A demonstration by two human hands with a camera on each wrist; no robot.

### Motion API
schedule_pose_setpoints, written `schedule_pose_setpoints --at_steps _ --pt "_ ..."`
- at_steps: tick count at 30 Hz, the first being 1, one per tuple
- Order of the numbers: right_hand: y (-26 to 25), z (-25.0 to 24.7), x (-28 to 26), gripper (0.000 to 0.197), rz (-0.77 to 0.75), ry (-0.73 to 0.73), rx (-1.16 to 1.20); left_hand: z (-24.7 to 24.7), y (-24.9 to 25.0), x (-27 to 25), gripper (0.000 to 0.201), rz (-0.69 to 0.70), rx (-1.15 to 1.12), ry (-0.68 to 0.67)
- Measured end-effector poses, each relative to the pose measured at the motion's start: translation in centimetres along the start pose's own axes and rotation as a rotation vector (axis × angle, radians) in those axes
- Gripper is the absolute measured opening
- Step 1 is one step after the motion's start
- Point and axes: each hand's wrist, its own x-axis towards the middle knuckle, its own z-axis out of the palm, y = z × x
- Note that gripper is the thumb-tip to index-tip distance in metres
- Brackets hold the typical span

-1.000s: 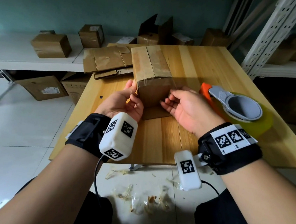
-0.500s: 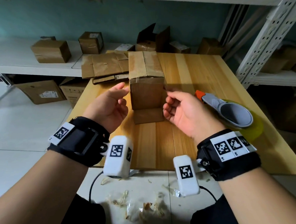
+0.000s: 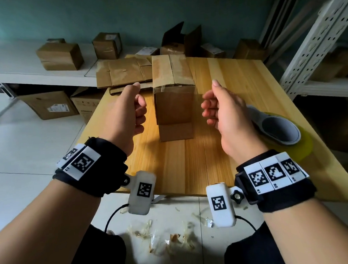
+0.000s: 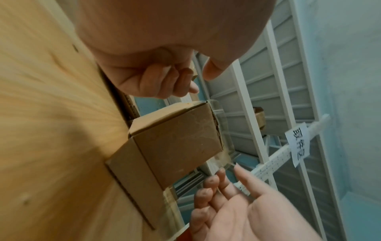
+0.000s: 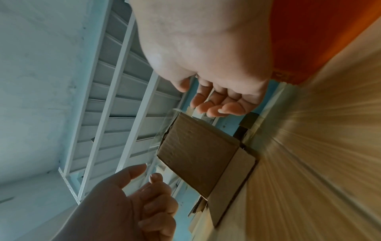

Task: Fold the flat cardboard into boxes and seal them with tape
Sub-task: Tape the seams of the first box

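Left hand hovers just left of cardboard box, fingers loosely curled, thumb up, holding nothing, not touching box. Right hand hovers just right of box, fingers relaxed, empty. Box stands upright mid wooden table, taped top, one flap lying flat toward near edge. Tape dispenser right of right hand. Flat cardboard at far left of table.

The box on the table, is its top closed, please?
Closed: the box's two top flaps meet flat under clear tape; a bottom flap sticks out.
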Motion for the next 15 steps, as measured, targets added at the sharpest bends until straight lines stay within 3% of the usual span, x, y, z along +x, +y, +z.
schedule_pose_setpoints --at_steps 5,15 --pt "0.04 0.49 0.16 0.051 0.019 -0.065 -0.087 0.24 -0.05 -0.29 0.049 0.055 0.085 -0.04" --pt "0.75 0.94 0.92 0.053 -0.044 -0.112 -0.111 0.71 -0.36 -0.2 0.06 0.133 0.152 -0.026"
